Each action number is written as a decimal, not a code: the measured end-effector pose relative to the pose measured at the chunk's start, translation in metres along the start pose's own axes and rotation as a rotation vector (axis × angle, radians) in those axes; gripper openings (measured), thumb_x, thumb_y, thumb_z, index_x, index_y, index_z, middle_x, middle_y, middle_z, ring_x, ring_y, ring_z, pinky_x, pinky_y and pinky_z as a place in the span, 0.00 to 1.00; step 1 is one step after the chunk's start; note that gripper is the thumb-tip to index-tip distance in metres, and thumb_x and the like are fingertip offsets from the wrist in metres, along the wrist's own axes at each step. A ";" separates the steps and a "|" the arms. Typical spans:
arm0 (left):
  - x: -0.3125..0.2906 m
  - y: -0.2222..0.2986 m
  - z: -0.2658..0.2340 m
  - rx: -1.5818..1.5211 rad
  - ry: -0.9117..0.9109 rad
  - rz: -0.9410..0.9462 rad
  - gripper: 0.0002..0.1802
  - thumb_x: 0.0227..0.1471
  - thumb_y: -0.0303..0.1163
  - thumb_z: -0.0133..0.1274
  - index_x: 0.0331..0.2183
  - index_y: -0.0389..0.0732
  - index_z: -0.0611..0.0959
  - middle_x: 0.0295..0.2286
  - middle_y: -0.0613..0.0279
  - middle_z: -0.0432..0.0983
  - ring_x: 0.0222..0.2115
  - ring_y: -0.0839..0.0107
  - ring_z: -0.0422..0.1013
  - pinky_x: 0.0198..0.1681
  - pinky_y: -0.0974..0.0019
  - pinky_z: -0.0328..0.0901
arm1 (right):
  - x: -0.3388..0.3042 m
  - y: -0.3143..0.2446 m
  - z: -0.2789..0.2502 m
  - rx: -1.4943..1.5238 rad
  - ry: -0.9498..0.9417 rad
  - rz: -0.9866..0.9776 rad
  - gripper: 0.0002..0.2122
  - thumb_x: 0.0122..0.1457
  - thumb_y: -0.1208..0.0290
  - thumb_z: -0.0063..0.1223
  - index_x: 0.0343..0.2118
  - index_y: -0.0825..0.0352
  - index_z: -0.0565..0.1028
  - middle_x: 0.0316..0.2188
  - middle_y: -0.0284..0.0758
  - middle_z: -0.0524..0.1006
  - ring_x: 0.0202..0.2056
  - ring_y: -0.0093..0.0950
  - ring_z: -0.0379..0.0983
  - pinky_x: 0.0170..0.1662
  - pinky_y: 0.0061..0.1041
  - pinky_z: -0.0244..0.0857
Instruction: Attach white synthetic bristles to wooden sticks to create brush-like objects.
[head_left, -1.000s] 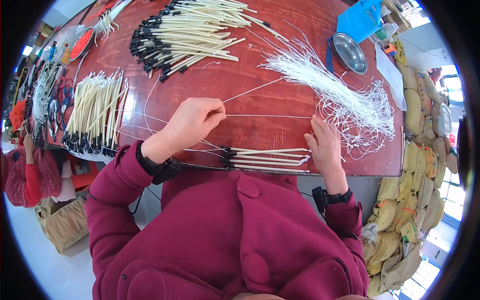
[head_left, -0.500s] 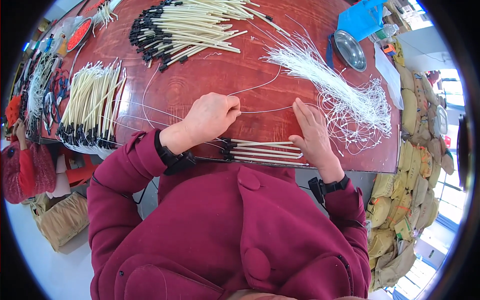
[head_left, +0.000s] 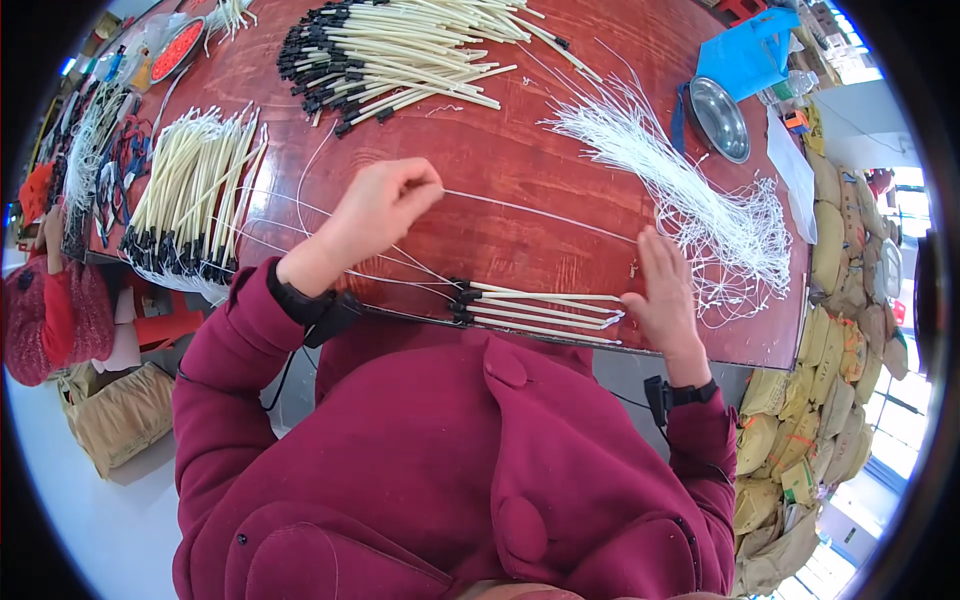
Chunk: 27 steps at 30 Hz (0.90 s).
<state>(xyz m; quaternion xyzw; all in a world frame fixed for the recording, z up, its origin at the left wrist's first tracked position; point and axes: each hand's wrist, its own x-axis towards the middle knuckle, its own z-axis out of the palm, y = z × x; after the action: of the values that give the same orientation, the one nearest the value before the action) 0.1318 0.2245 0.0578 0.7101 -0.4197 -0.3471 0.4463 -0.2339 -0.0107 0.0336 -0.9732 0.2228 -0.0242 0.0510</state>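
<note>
White cord stretched btwn my two hands, above the stick row

L hand (head_left: pixel 375 205): thumb + fingertips clenched on the white cord (head_left: pixel 540 211), over mid worktop (head_left: pixel 500 250). Thin strands (head_left: pixel 425 266) from the row's black ends pass under this forearm. To do it well, I'd say: tight fingertip pinch, even pull, wrist high enough not to snag strands.

Mid: cord spans from L pinch, sloping down to R fingertips, beyond the stick row (head_left: pixel 540 304) on the near edge. Prob best straight, untwisted, clear of the sticks so the row isn't nudged.

R hand (head_left: pixel 665 290): fingers extended, thumb spread, right by the row's white tips, nr the near edge. Cord reaches its fingertips; can't tell if nipped there or just touching. Likely wants a light touch (no kinks), thumb off the tips.

Looks, L to R: stick bundle (head_left: pixel 190 185) toward worktop's left edge, pale shafts, black ends facing near edge. Cord itself: thin, white, almost straight, no knot I can make out. Row: cream shafts, black ends L, white tips R, roughly parallel. Loose cord pile (head_left: pixel 680 180) toward right edge: same white, fanned fairly straight at its far-L end, looped + tangled at near-R end.
</note>
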 end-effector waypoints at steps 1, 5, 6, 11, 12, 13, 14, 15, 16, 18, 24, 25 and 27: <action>-0.001 0.001 -0.004 -0.076 -0.005 -0.164 0.09 0.59 0.28 0.57 0.32 0.31 0.79 0.20 0.64 0.71 0.24 0.74 0.72 0.29 0.64 0.66 | -0.009 0.013 0.001 -0.004 -0.003 0.000 0.40 0.63 0.36 0.44 0.67 0.66 0.65 0.69 0.40 0.62 0.66 0.45 0.57 0.67 0.46 0.51; -0.004 -0.015 0.007 0.101 0.032 0.008 0.08 0.59 0.27 0.57 0.32 0.31 0.79 0.20 0.60 0.73 0.23 0.72 0.72 0.28 0.64 0.66 | -0.023 0.039 -0.006 -0.132 0.081 0.128 0.39 0.67 0.37 0.37 0.68 0.67 0.64 0.69 0.42 0.62 0.67 0.44 0.56 0.69 0.44 0.49; -0.004 -0.017 0.010 0.100 0.034 0.005 0.08 0.59 0.27 0.57 0.32 0.31 0.79 0.20 0.60 0.73 0.23 0.72 0.72 0.28 0.64 0.66 | -0.015 0.028 -0.014 -0.069 0.118 0.101 0.39 0.67 0.36 0.36 0.67 0.67 0.65 0.68 0.42 0.63 0.67 0.45 0.57 0.68 0.44 0.50; 0.003 -0.018 0.024 0.328 0.055 0.139 0.07 0.58 0.28 0.57 0.32 0.32 0.81 0.23 0.51 0.77 0.24 0.61 0.75 0.30 0.60 0.68 | 0.029 -0.018 -0.040 0.130 0.179 -0.140 0.39 0.67 0.34 0.32 0.63 0.67 0.70 0.66 0.41 0.67 0.64 0.44 0.61 0.66 0.45 0.52; 0.004 -0.018 0.026 0.356 0.061 0.144 0.07 0.57 0.28 0.57 0.32 0.33 0.82 0.24 0.49 0.78 0.25 0.58 0.76 0.31 0.59 0.68 | 0.033 -0.026 -0.040 0.167 0.170 -0.236 0.39 0.67 0.33 0.32 0.63 0.67 0.71 0.65 0.40 0.68 0.64 0.44 0.61 0.66 0.46 0.53; 0.004 -0.017 0.027 0.386 0.067 0.149 0.07 0.57 0.28 0.57 0.32 0.33 0.82 0.26 0.47 0.79 0.26 0.55 0.77 0.32 0.59 0.69 | 0.034 -0.033 -0.038 0.167 0.168 -0.234 0.39 0.67 0.33 0.32 0.63 0.67 0.71 0.65 0.40 0.68 0.64 0.44 0.61 0.66 0.46 0.53; 0.005 -0.017 0.028 0.386 0.066 0.145 0.07 0.57 0.28 0.57 0.32 0.33 0.82 0.26 0.47 0.79 0.26 0.55 0.77 0.32 0.59 0.69 | 0.035 -0.040 -0.034 0.174 0.118 -0.281 0.40 0.67 0.32 0.30 0.61 0.67 0.72 0.64 0.40 0.69 0.65 0.44 0.61 0.66 0.46 0.53; 0.006 -0.017 0.029 0.395 0.061 0.122 0.07 0.57 0.28 0.57 0.33 0.33 0.82 0.26 0.46 0.79 0.27 0.54 0.78 0.32 0.58 0.69 | 0.035 -0.045 -0.030 0.182 0.067 -0.328 0.41 0.66 0.32 0.29 0.60 0.67 0.74 0.64 0.40 0.70 0.65 0.44 0.61 0.66 0.45 0.53; 0.007 -0.016 0.029 0.403 0.056 0.100 0.07 0.57 0.28 0.57 0.33 0.33 0.82 0.27 0.46 0.80 0.28 0.52 0.78 0.33 0.58 0.69 | 0.035 -0.048 -0.026 0.188 0.017 -0.374 0.41 0.66 0.31 0.27 0.59 0.68 0.75 0.63 0.39 0.71 0.65 0.44 0.61 0.66 0.45 0.52; 0.008 -0.016 0.029 0.412 0.046 0.076 0.07 0.57 0.28 0.57 0.33 0.33 0.82 0.27 0.45 0.80 0.30 0.51 0.78 0.34 0.57 0.69 | 0.032 -0.050 -0.017 0.178 -0.020 -0.358 0.42 0.66 0.31 0.27 0.59 0.68 0.75 0.63 0.39 0.71 0.65 0.44 0.61 0.66 0.46 0.52; 0.010 -0.026 0.021 0.299 0.052 0.064 0.10 0.57 0.31 0.56 0.31 0.33 0.83 0.27 0.44 0.81 0.31 0.45 0.78 0.35 0.51 0.70 | 0.023 -0.045 -0.004 0.143 -0.107 -0.305 0.45 0.63 0.28 0.28 0.62 0.70 0.71 0.65 0.39 0.69 0.66 0.44 0.60 0.67 0.46 0.51; 0.010 -0.026 0.021 0.264 0.057 0.069 0.10 0.57 0.31 0.56 0.31 0.33 0.83 0.27 0.44 0.81 0.31 0.46 0.78 0.34 0.52 0.70 | 0.023 -0.041 -0.004 0.145 -0.107 -0.306 0.45 0.63 0.28 0.28 0.62 0.70 0.71 0.65 0.39 0.69 0.66 0.44 0.60 0.67 0.46 0.51; 0.010 -0.028 0.021 0.232 0.067 0.048 0.10 0.57 0.31 0.56 0.31 0.33 0.83 0.26 0.44 0.80 0.30 0.46 0.78 0.34 0.52 0.70 | 0.027 -0.029 -0.004 0.114 -0.064 -0.234 0.46 0.63 0.28 0.29 0.64 0.70 0.69 0.66 0.40 0.67 0.66 0.45 0.59 0.67 0.46 0.51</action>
<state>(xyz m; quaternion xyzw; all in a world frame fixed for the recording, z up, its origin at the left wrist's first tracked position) 0.1260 0.2159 0.0230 0.7578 -0.4588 -0.2617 0.3832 -0.1973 0.0035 0.0416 -0.9883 0.1043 -0.0114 0.1103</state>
